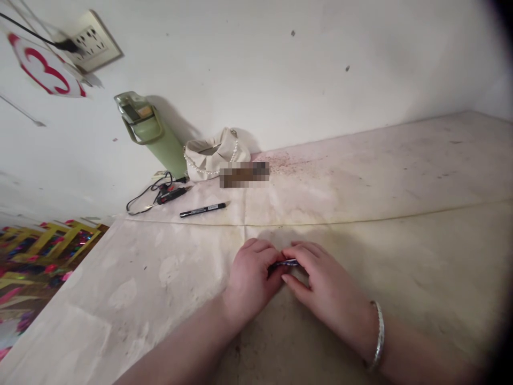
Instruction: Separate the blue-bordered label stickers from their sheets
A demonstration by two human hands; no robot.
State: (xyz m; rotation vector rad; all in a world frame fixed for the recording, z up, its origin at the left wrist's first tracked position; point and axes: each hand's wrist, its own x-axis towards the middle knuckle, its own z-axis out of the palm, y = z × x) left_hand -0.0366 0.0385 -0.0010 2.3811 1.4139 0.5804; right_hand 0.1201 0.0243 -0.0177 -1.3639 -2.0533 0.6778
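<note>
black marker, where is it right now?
The black marker lies left of centre in the head view, on the table, beside the black-handled tool and farther from the person than the left hand.

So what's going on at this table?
A person's left hand and right hand meet over the table, holding a small thin item between them; the fingers hide most of it, so I can't tell what it is. Beyond the hands lie a black pen and a corded tool, with a green bottle and pale bag behind.
</note>
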